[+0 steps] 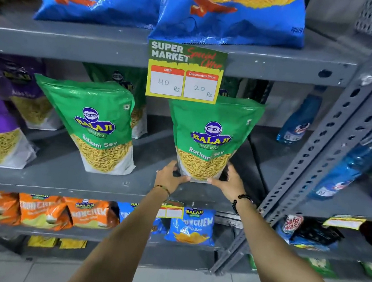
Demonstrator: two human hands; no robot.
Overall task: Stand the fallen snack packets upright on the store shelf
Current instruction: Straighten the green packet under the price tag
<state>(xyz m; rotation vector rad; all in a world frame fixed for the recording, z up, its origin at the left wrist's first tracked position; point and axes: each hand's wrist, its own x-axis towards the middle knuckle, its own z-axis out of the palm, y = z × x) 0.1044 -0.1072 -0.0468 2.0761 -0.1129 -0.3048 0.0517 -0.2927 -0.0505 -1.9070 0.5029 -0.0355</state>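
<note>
Both forearms reach in; left hand (169,174) and right hand (229,179) clamp fingers on the base of the green sev packet (209,139), upright on the middle shelf (94,183). Risk: top-heavy pouch may tip forward if released unsettled. Clear window shows yellow sev inside.

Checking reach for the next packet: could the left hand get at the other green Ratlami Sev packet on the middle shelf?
Probably yes. The left hand grips the right-hand green Ratlami Sev packet; bare grey shelf lies between it and the left-hand green packet, nothing blocking.
</note>
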